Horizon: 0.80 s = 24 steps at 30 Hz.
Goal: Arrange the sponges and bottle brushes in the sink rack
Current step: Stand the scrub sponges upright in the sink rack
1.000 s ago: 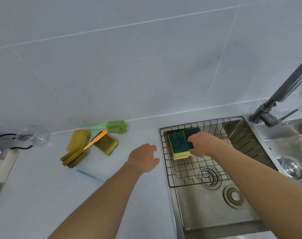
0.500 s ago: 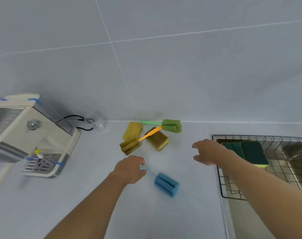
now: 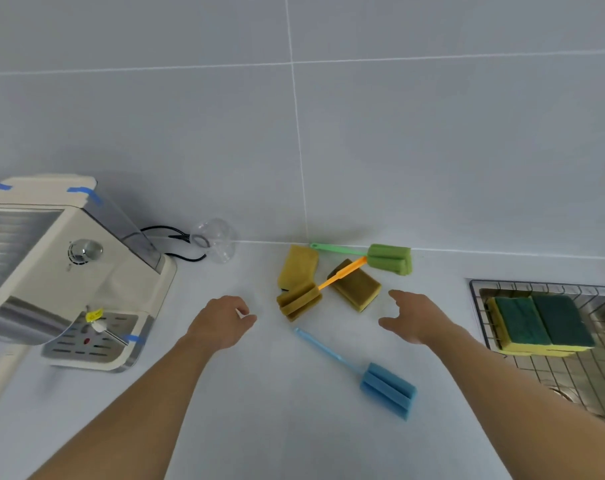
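Both hands are held over the white surface [image 3: 266, 427], and nothing is gripped by either. The left hand [image 3: 221, 322] is seen with loosely curled fingers [image 3: 247, 318]; the right hand [image 3: 413, 318] is spread, its fingers [image 3: 396, 295] relaxed and apart. Between the two hands, slightly beyond the fingertips, an orange brush [image 3: 303, 299] is laid with its yellow-brown head nearest the left fingers and its handle slanted across a dark sponge [image 3: 358, 287]. A yellow sponge [image 3: 297, 263] is placed just behind that head. Farther off, along the wall, a green brush [image 3: 389, 259] is laid. Nearer than the fingers, between the forearms, a blue brush [image 3: 386, 389] is rested, its handle pointed towards the left hand. To the right of the right hand, two green-topped sponges [image 3: 541, 323] are stood side by side, touching, in the wire rack [image 3: 550, 370]. A cream appliance [image 3: 62, 268] and a clear cup [image 3: 216, 239] are found left of the left fingers.
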Motion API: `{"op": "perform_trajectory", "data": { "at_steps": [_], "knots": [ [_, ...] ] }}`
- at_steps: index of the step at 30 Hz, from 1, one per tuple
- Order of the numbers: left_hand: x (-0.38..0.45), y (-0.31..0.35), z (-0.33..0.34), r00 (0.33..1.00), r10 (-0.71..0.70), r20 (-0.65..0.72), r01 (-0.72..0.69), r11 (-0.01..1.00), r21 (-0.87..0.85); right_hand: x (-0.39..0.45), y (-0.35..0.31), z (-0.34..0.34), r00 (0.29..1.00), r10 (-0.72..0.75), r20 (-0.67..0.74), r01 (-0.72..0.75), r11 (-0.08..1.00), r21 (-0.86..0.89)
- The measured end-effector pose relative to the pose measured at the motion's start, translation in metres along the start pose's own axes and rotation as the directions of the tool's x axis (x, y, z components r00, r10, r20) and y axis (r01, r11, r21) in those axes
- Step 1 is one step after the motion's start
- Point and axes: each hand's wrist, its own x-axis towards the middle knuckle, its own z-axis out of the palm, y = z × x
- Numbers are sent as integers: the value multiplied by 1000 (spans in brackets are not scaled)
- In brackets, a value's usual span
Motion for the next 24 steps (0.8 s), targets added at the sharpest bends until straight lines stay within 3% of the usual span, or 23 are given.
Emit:
{"op": "perform_trajectory", "data": {
  "at_steps": [6, 14, 17, 24],
  "knots": [
    [46, 14, 1, 1000, -27, 5, 28, 960, -278, 14, -12, 16, 994, 77, -76, -60, 977, 206],
    [91, 38, 21, 995, -79, 63, 100, 848, -521, 35, -31, 39, 967, 183, -175, -96, 904, 417],
    [99, 49, 29, 992, -64, 108, 113, 834, -540, 40, -36, 46, 956, 225, -187, -106, 861, 497],
    [110, 63, 34, 992, -64, 110, 108, 884, -455, 47, -39, 48, 939, 256, -229, -127, 879, 461]
  ]
}}
